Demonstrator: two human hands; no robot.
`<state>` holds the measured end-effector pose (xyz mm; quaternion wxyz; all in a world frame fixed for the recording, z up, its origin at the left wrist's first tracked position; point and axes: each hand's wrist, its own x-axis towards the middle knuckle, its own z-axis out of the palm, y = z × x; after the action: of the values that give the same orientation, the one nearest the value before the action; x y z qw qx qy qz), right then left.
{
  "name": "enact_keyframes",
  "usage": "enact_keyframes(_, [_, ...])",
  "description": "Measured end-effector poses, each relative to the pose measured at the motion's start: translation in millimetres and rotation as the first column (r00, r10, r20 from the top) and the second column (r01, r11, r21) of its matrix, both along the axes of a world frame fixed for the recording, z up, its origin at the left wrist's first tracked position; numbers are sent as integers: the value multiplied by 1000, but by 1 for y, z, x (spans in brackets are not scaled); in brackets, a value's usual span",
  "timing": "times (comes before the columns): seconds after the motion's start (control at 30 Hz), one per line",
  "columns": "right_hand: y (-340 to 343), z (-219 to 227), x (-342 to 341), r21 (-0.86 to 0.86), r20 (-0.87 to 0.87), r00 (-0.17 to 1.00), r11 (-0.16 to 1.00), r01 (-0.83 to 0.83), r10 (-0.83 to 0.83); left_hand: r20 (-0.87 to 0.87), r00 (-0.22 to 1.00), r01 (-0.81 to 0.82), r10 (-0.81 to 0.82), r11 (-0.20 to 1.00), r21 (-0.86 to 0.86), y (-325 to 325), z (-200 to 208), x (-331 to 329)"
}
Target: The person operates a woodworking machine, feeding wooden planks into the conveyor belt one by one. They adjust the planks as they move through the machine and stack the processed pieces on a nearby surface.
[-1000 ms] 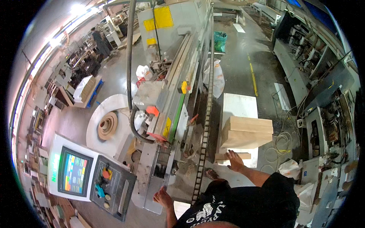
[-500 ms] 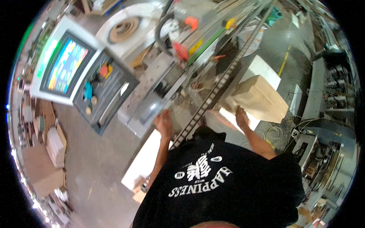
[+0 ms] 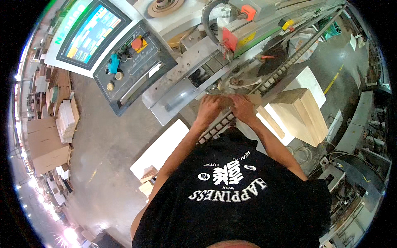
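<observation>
Both hands are close together in front of me over the chain conveyor track (image 3: 223,123) of a machine. My left hand (image 3: 210,108) is closed on one end of a thin brown wooden piece (image 3: 255,99). My right hand (image 3: 243,108) is closed round it farther right; fingers and blur hide most of the piece. Beside my right hand stands a stack of pale wooden boards (image 3: 304,113), resting on a white board. The metal infeed plate (image 3: 175,97) of the machine lies just left of and beyond my left hand.
A control panel with a lit screen (image 3: 92,35) and knobs stands at the far left. A red guard (image 3: 229,39) sits on the machine ahead. A white board (image 3: 159,146) lies left of my arm. Cardboard boxes (image 3: 47,140) stand on the left floor; coiled hoses (image 3: 302,155) lie at right.
My right hand has moved left from the board stack to beside my left hand. My left hand has moved up and right, and both now grip the thin wooden piece. The view has shifted.
</observation>
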<state>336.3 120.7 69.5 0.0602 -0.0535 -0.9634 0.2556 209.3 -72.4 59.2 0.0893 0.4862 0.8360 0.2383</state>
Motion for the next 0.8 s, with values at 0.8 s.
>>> enact_keyframes(0.8, [-96,-48,-208,-981,193,944,-46,188,-266,-303,880,-349,365,931,110,-100,-39,-139])
